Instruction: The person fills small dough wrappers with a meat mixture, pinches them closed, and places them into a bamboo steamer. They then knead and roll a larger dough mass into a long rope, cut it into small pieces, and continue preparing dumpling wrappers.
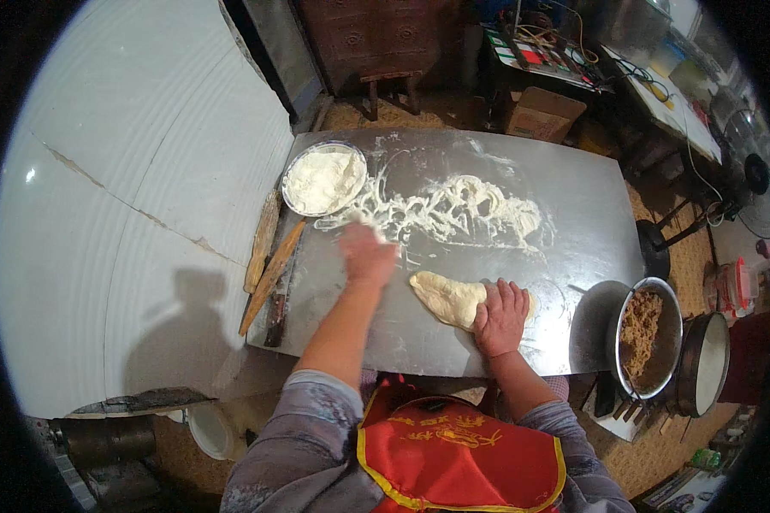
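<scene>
On the metal tabletop point(443, 349) lies a pale lump of dough point(452, 299). My right hand point(502, 315) rests on the dough's right end, its fingers over the top. My left hand point(367, 253), blurred, is over the near edge of the scattered flour point(462, 211), left of the dough and not touching it. Whether its fingers hold any flour cannot be told. Just beyond that hand, at the table's far left, stands a bowl of white flour point(324, 179).
A rolling pin point(273, 277) and a rough wooden stick point(263, 243) lie along the left edge, near a dark-handled tool point(276, 319). At the right edge a metal bowl point(675, 320) holds brown filling point(641, 330), beside a round pan point(712, 365). A white wall point(135, 160) borders the left.
</scene>
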A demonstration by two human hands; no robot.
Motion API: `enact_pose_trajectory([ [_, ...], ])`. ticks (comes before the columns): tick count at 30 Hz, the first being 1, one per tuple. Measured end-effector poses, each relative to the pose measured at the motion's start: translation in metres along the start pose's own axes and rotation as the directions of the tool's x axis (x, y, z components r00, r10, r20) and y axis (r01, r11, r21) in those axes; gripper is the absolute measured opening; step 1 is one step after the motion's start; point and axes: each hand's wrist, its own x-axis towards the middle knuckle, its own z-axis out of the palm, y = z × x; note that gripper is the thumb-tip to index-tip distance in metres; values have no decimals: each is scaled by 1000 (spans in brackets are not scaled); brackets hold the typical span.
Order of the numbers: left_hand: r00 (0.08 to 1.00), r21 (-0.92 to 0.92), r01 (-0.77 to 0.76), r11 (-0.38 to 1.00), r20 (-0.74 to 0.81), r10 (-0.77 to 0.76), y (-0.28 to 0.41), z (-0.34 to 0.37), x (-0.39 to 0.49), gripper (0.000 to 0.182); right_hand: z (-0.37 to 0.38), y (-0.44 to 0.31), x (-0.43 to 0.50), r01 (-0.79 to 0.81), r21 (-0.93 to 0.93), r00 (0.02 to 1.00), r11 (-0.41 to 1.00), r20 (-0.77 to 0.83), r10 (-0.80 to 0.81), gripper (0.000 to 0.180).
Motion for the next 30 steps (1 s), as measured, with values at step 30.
enact_pose_trajectory([
  [30,735,-23,-632,775,299,608,42,26,45,39,-20,-1,27,-21,62,987,998,160,11,44],
])
